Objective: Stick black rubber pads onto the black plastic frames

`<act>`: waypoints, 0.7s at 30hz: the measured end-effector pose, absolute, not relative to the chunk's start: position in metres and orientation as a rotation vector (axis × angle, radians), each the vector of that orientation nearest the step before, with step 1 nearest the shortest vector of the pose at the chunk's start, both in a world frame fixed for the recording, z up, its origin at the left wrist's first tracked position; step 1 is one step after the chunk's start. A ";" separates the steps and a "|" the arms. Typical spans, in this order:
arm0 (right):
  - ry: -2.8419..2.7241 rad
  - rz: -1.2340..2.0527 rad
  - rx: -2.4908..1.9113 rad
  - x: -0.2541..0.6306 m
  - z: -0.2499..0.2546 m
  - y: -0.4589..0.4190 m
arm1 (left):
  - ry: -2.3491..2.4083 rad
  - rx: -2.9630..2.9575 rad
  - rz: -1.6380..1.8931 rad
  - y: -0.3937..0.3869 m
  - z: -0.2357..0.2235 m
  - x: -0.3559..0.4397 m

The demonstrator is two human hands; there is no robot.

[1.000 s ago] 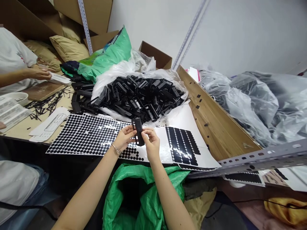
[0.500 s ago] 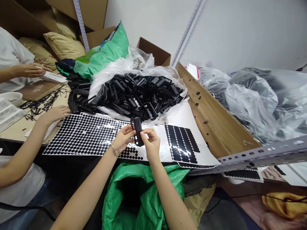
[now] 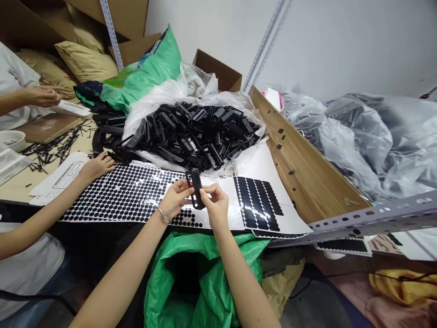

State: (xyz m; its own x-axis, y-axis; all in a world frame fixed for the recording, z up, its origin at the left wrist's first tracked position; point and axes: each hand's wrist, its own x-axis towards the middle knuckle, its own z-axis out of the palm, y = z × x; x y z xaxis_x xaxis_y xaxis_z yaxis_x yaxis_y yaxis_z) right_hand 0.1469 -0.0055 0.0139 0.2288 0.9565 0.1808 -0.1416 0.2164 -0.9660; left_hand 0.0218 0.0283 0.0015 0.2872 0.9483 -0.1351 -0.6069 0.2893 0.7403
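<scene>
Between my two hands is a slim black plastic part (image 3: 196,187) with a slotted frame along its left side, held upright. My left hand (image 3: 175,197) pinches the frame side, and my right hand (image 3: 214,200) grips the other edge with the thumb on its face. Beneath it lie sheets of round black stickers (image 3: 136,191). A sheet of larger joined black stickers (image 3: 256,205) is to the right. Behind my hands, similar black parts (image 3: 184,132) are heaped in a clear plastic bag (image 3: 145,102).
A green woven sack (image 3: 160,273) gapes open below the table edge. At left, a co-worker's hand (image 3: 97,166) reaches over the sticker sheets, and another person's hand (image 3: 43,96) is farther back. A wooden board (image 3: 307,168) and metal rail (image 3: 375,216) bound the right side.
The co-worker's hand at left has moved right, onto the sticker sheets' edge, uncovering a white printed sheet. The black part has turned slightly in my hands, showing more of its slotted frame.
</scene>
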 end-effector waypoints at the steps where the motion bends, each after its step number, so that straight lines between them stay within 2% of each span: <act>1: -0.997 1.010 -1.034 0.148 0.014 -0.006 | 0.639 0.638 1.126 0.028 0.002 0.021; 9: -0.981 1.202 -1.021 0.152 0.011 -0.011 | 0.645 0.748 0.976 0.024 0.003 0.017; 15: -1.088 1.020 -1.135 0.157 0.005 -0.018 | 0.662 0.744 0.946 0.021 0.001 0.025; 21: -1.389 1.212 -1.028 0.181 0.016 -0.031 | 0.613 0.750 0.901 0.018 0.001 0.027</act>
